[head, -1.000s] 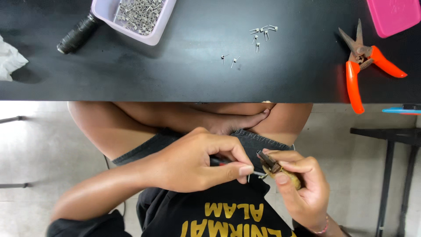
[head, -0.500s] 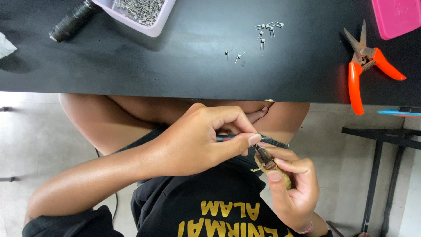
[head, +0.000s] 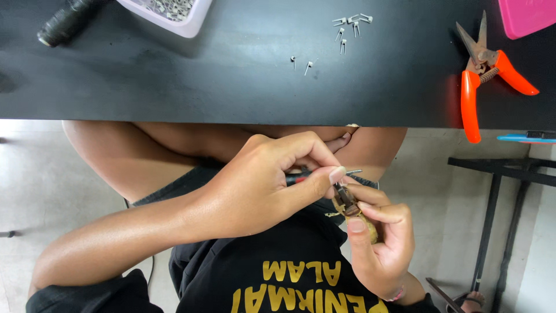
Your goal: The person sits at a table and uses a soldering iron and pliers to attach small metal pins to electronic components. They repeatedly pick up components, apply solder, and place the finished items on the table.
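Small brown zipper slider [head: 347, 204], pinched in the right hand [head: 379, 246]; left hand [head: 260, 185] grips a thin tool [head: 324, 173] at its 11 o'clock.

Table edge [head: 231, 116] close above hands [head: 260, 185].

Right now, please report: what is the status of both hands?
Left hand pinches thin tool. Right hand holds small brown piece, tool tip on it. Orange cutters lie apart on black table.
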